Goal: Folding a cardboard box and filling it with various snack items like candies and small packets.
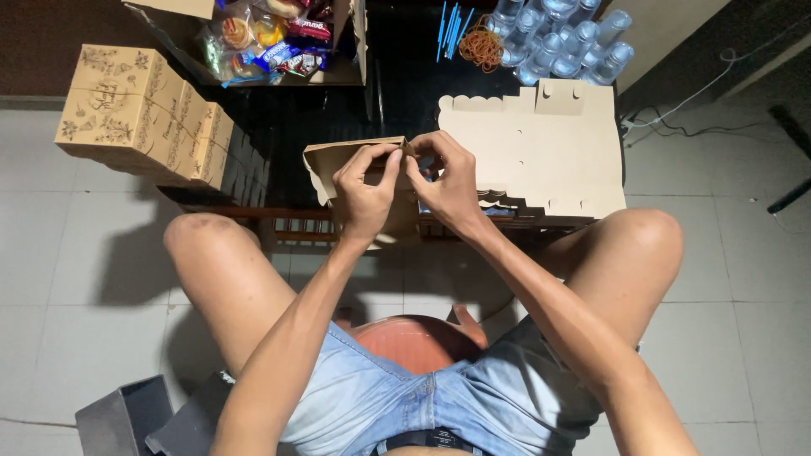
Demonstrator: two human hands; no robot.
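Above the dark table edge, the left hand (365, 196) and right hand (449, 187) both pinch the top flap of a half-folded brown cardboard box (338, 165), fingers closed on it between them.

The half-folded box (359, 173) sits at the near edge of the surface (405, 93), held between the left hand (365, 192) and the right hand (448, 187), which touch it from either side. Just right of that box lies a stack of flat box blanks (541, 156). Behind the blanks, further from the box, stand water cups (562, 38), with straws (452, 25) and rubber bands (481, 46) to their left. Behind the box and to its left is an open carton of snacks (270, 38). Well left of the box stands a row of finished boxes (144, 114).
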